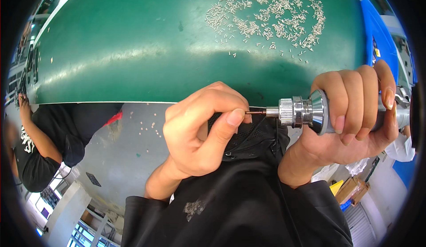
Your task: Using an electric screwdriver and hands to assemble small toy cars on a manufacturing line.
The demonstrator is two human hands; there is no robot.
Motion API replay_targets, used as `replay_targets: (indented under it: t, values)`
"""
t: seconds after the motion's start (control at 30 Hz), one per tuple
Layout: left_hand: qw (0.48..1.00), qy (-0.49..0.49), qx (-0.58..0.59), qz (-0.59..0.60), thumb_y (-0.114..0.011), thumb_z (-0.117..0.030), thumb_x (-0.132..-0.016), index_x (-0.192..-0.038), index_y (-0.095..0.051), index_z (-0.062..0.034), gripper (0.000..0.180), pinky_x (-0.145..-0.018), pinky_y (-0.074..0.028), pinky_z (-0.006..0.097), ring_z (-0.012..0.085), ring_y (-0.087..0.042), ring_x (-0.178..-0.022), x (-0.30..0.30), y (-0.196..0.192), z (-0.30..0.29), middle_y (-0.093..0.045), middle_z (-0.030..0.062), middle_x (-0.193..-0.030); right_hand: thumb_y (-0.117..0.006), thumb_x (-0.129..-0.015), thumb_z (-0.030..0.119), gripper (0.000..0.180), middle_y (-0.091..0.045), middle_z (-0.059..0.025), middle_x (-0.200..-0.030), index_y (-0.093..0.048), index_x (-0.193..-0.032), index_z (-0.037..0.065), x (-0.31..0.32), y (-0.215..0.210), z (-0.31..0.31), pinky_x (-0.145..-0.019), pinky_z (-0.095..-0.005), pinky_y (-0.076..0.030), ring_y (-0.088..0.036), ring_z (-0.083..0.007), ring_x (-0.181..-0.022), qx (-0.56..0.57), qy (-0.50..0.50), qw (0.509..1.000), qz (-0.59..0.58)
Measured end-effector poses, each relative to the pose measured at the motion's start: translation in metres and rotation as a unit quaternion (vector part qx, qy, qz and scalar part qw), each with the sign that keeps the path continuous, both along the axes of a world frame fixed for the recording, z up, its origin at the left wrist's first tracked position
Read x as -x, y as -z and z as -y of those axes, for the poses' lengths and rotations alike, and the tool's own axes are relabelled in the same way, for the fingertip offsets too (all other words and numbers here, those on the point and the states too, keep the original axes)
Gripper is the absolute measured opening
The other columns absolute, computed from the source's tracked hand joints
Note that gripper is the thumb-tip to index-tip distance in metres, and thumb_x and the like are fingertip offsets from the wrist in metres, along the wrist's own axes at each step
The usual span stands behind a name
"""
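An electric screwdriver (316, 113) with a silver knurled collar lies level in my right hand (355, 109), whose fingers wrap around its grey body. From its collar a thin copper-coloured bit (257, 112) points left. The thumb and forefinger of my left hand (202, 129) are pinched at the bit's tip. Whatever small piece sits between those fingertips is hidden. Both hands are in front of the near edge of a green worktable (146, 51). Many small silver pin-like pieces (275, 16) lie scattered on the table's far right part.
A blue bin (379, 33) stands at the table's right end. At the left, another person in black (53, 145) sits by the table, one hand near its left end. A cardboard box (353, 190) and white bags (401, 148) are at the lower right. Small bits litter the grey floor (133, 158).
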State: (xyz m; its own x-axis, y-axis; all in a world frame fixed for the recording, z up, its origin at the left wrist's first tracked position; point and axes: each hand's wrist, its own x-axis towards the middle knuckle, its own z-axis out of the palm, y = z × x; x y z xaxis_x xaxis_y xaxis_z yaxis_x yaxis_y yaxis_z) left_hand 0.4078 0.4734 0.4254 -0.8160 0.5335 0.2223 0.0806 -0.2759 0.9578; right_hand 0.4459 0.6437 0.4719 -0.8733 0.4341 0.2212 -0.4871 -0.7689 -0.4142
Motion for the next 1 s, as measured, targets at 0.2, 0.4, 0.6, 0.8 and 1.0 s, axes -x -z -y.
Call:
replay_targets:
  t: [0.2,0.4,0.6,0.8,1.0]
  values:
    - [0.982,-0.021,0.065,-0.179,-0.055,-0.002,-0.091,-0.082,-0.056,0.0085,0.014,-0.053,-0.045,0.027,0.0184,-0.056,-0.061,-0.003,0.007,-0.004,-0.059,0.0154,-0.07,-0.057,-0.082,0.013,0.013,-0.043,0.0031,-0.053,-0.047,-0.087,0.007,-0.008,0.006,-0.003,-0.051,-0.0231,-0.038,-0.041,-0.0066,-0.041,0.01,0.013,1.0,0.016]
    - [0.972,-0.013,0.099,-0.215,-0.062,-0.002,-0.088,-0.086,-0.057,0.0087,0.012,-0.055,-0.047,0.027,0.0182,-0.058,-0.061,0.008,0.008,-0.01,-0.061,0.0149,-0.072,-0.056,-0.084,0.014,0.013,-0.042,0.003,-0.054,-0.047,-0.088,0.006,-0.001,0.013,-0.013,-0.051,-0.0239,-0.037,-0.041,-0.0067,-0.042,0.036,0.014,0.999,0.013]
    - [0.979,-0.017,0.151,-0.14,-0.075,-0.004,-0.079,-0.101,-0.055,0.0078,0.032,-0.057,-0.047,0.026,0.0161,-0.058,-0.064,-0.004,-0.018,-0.024,-0.063,0.0122,-0.074,-0.05,-0.089,0.015,0.011,-0.039,0.0027,-0.054,-0.045,-0.086,0.006,-0.013,0.001,-0.034,-0.051,-0.0254,-0.038,-0.038,-0.0073,-0.042,0.028,0.054,0.998,-0.004]
    - [0.943,-0.02,0.159,-0.293,-0.076,0.0,-0.073,-0.082,-0.06,0.0029,0.019,-0.054,-0.045,0.029,0.0193,-0.059,-0.061,0.044,-0.028,-0.032,-0.062,0.0112,-0.069,-0.044,-0.087,0.022,0.013,-0.036,0.0005,-0.051,-0.047,-0.085,0.01,-0.03,0.025,-0.055,-0.053,-0.0299,-0.037,-0.035,-0.0112,-0.043,0.08,0.107,0.988,0.071]
    - [0.868,0.063,0.212,-0.444,-0.064,0.005,-0.074,-0.08,-0.061,0.0025,0.007,-0.057,-0.047,0.035,0.0312,-0.059,-0.064,0.119,-0.057,-0.118,-0.06,0.0159,-0.07,-0.045,-0.086,0.022,0.013,-0.036,-0.0001,-0.053,-0.047,-0.084,0.009,-0.047,0.039,-0.076,-0.055,-0.0296,-0.035,-0.037,-0.0121,-0.046,0.101,0.176,0.973,0.109]
